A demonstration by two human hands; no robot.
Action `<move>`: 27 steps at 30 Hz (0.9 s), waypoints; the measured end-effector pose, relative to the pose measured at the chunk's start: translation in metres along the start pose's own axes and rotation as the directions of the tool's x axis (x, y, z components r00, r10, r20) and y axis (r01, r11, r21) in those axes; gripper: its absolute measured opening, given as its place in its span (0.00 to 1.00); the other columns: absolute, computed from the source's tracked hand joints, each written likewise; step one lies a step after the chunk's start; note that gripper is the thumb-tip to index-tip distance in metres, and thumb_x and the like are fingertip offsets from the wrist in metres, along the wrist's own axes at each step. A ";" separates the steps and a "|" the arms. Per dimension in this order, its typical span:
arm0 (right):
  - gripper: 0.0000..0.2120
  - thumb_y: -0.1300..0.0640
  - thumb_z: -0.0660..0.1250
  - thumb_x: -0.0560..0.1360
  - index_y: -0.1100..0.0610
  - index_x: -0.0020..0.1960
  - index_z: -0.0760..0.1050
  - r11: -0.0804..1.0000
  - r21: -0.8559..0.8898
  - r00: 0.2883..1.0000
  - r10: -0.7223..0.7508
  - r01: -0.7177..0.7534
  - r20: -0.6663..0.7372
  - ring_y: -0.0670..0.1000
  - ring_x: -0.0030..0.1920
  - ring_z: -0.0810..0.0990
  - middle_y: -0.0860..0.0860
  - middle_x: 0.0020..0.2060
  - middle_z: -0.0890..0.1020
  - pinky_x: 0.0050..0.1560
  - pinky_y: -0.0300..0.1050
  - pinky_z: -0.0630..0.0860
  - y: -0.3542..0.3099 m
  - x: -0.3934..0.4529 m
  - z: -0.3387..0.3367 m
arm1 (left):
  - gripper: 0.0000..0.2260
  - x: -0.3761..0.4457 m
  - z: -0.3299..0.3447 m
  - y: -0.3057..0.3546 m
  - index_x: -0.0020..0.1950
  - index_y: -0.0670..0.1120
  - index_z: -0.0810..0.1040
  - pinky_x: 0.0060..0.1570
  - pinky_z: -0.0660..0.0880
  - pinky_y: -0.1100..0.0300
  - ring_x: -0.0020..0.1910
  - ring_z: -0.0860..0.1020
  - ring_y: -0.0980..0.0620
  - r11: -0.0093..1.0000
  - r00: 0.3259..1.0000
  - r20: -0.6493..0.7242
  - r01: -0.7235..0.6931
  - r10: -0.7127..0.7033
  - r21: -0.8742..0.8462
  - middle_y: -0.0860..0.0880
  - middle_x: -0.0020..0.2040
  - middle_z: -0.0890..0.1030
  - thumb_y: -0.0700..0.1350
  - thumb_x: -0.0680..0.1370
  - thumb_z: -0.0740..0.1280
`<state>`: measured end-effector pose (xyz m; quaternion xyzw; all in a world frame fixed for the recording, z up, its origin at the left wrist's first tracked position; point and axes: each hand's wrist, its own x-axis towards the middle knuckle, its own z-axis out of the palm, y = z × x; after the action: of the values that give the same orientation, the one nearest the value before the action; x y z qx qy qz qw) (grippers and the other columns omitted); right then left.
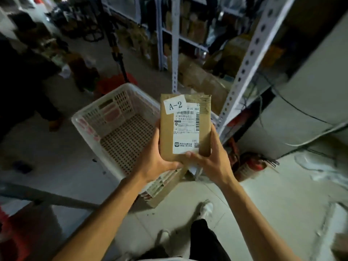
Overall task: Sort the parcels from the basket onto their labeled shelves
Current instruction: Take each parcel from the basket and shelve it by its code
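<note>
While both hands grip it from below, the brown parcel (185,127) stands upright in the air between them, its long axis running from the fingers up and away from the person, its labelled face turned toward the camera. The left hand (157,159) cups the lower left edge, thumb along the side and the other fingers hidden behind the parcel. The right hand (211,159) clamps the lower right corner, its thumb (190,154) pressed flat across the bottom of the front face and the remaining fingers curled behind the right edge. At the end farthest from the fingers a white sticker (175,104) reads "A-2"; a printed shipping label (186,130) with barcodes runs below it down to the thumb. Beyond and to the left of the left hand's fingers sits the white plastic basket (105,117) on the floor, showing its perforated bottom. Beyond the right hand's fingers a perforated white shelf upright (250,59) rises, with blurred boxes on the shelving behind.
</note>
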<state>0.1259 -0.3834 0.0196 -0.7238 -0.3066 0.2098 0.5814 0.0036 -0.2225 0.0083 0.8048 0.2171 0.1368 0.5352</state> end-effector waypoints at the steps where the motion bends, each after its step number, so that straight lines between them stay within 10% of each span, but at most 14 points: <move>1: 0.49 0.48 0.80 0.66 0.38 0.78 0.55 1.000 0.003 0.999 0.010 -0.010 -0.051 0.37 0.64 0.76 0.33 0.63 0.77 0.63 0.43 0.76 0.001 -0.013 -0.012 | 0.57 -0.002 0.012 0.009 0.79 0.57 0.50 0.56 0.75 0.71 0.61 0.74 0.69 1.000 0.999 0.048 -0.015 0.016 -0.010 0.61 0.65 0.76 0.42 0.61 0.84; 5: 0.48 0.47 0.81 0.66 0.38 0.77 0.57 0.998 0.055 0.980 0.020 -0.009 -0.197 0.48 0.68 0.75 0.42 0.67 0.77 0.65 0.60 0.75 0.008 -0.062 -0.070 | 0.57 -0.005 0.076 0.041 0.80 0.52 0.51 0.50 0.74 0.75 0.58 0.76 0.71 0.994 0.976 0.197 -0.087 0.097 -0.060 0.64 0.61 0.75 0.36 0.61 0.83; 12: 0.48 0.51 0.81 0.65 0.43 0.77 0.57 1.000 0.024 0.883 0.022 -0.012 -0.470 0.51 0.66 0.78 0.44 0.65 0.78 0.58 0.61 0.80 0.013 -0.137 -0.209 | 0.56 0.010 0.215 0.123 0.73 0.71 0.52 0.57 0.75 0.67 0.62 0.76 0.61 0.969 0.878 0.412 -0.236 0.243 -0.069 0.63 0.63 0.76 0.50 0.58 0.85; 18: 0.48 0.58 0.80 0.68 0.46 0.78 0.56 0.996 -0.090 0.783 -0.038 -0.023 -0.621 0.49 0.65 0.78 0.45 0.64 0.78 0.56 0.57 0.81 -0.005 -0.197 -0.348 | 0.60 0.032 0.346 0.226 0.78 0.66 0.45 0.61 0.75 0.64 0.65 0.72 0.67 0.884 0.698 0.547 -0.410 0.462 -0.223 0.73 0.63 0.71 0.48 0.61 0.84; 21: 0.47 0.58 0.80 0.68 0.45 0.77 0.56 0.985 -0.158 0.686 -0.070 -0.066 -0.724 0.44 0.62 0.79 0.39 0.61 0.79 0.53 0.45 0.82 -0.022 -0.221 -0.404 | 0.62 0.042 0.401 0.277 0.80 0.59 0.43 0.61 0.77 0.56 0.64 0.74 0.64 0.823 0.603 0.571 -0.490 0.558 -0.286 0.66 0.65 0.73 0.49 0.60 0.84; 27: 0.50 0.52 0.81 0.65 0.41 0.77 0.56 0.930 -0.294 0.453 -0.170 -0.219 -0.875 0.44 0.60 0.81 0.38 0.61 0.80 0.55 0.56 0.82 -0.048 -0.245 -0.495 | 0.62 0.070 0.493 0.373 0.81 0.54 0.44 0.62 0.77 0.42 0.68 0.74 0.57 0.667 0.357 0.586 -0.568 0.727 -0.482 0.56 0.71 0.72 0.53 0.60 0.83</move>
<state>0.2659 -0.8989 0.1700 -0.8243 0.0206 -0.2525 0.5063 0.3630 -0.7079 0.1590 0.7470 -0.3719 0.0182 0.5508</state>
